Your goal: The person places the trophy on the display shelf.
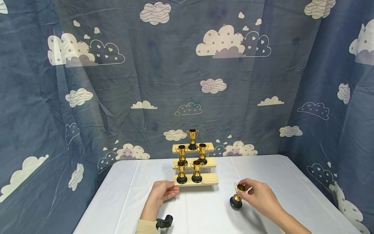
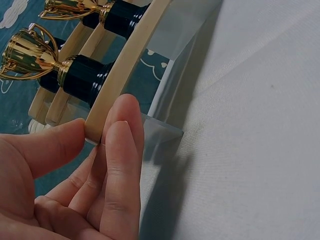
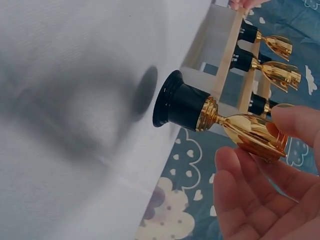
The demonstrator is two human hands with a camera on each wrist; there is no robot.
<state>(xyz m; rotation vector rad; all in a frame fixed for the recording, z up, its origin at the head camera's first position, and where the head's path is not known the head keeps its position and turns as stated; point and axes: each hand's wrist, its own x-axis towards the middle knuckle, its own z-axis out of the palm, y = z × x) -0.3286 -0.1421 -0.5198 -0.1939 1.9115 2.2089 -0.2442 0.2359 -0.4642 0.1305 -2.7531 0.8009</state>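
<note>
My right hand (image 1: 262,195) pinches a small gold trophy cup (image 1: 236,202) by its cup. Its black base (image 3: 185,106) hangs a little above the white cloth, apart from its shadow in the right wrist view. With thumb and fingers, my left hand (image 1: 160,195) grips the left end of the lowest board of a three-tier wooden display stand (image 1: 209,178). Matching trophies stand upright on it: one on the top tier (image 1: 192,138), two on the middle tier, and two on the bottom tier (image 1: 197,169). The bottom board's right part is bare.
A white-covered table (image 1: 122,208) lies under everything. Dark blue cloud-patterned curtains (image 1: 163,74) hang behind it and along both sides. Clear supports (image 2: 165,95) hold up the stand's boards. A black device (image 1: 164,222) is strapped on the left wrist.
</note>
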